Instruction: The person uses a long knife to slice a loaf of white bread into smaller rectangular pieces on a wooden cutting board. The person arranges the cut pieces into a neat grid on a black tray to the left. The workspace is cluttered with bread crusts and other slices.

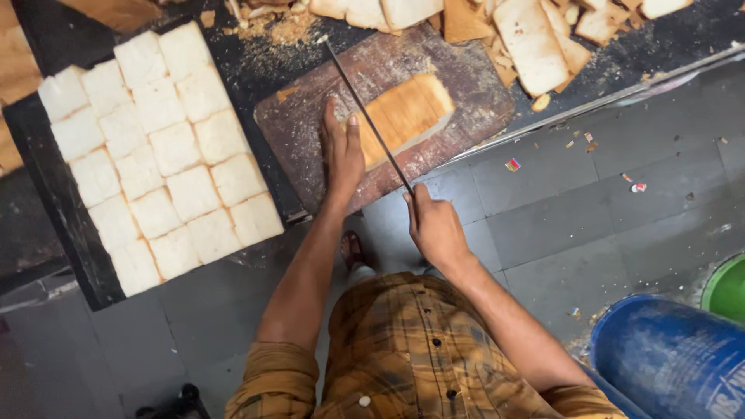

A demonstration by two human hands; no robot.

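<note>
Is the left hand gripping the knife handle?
No. The left hand lies flat against the bread loaf on the cutting board, while the right hand holds the long knife.

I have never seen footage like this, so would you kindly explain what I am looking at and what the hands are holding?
There is one picture, taken by a camera worn on a person's head, looking down at their own bare hands. The left hand presses flat on a stack of bread on a worn wooden board. The right hand has its grip shut on a long thin knife laid across the stack. To the left, a dark tray carries rows of trimmed white squares. Crusts are piled beyond the board.
</note>
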